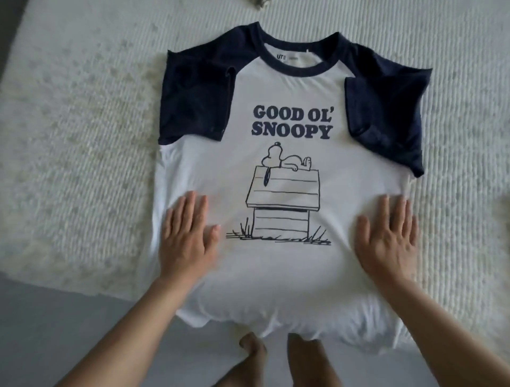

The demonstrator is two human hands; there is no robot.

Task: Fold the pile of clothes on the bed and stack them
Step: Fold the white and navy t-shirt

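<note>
left hand [185,234]: flat and wide on the t-shirt [289,176], fingers straight and close together, pointing up the shirt, palm pressing the white cloth just left of the doghouse print [284,204]; it holds nothing.
right hand [389,237]: same story on the other side, spread wide, fingers fanned a little, palm down on the white cloth right of the doghouse print, close to the shirt's right edge; nothing gripped.
both forearms: bare, coming in from the bottom corners, angled toward the print from either side.
t-shirt: lying face up, spread out on the bed [82,138], collar at the far end, hem at the near end and hanging over the bed's near edge, rumpled there.
print: dark lettering "good ol' snoopy" above the doghouse drawing, which sits between the two hands.
left sleeve [193,96]: navy, folded in over the shirt body, up and left of the print.
right sleeve [386,116]: navy, also turned in, up and right of the print, a bit creased.
bed: white ribbed cover all around the shirt.
floor [69,331]: grey, below the print, at the near edge of the bed.
feet [276,356]: bare, on the floor straight below the print, toes just under the hanging hem.
far edge: a scrap of something grey [259,2] above the collar, too cut off to tell what.
</note>
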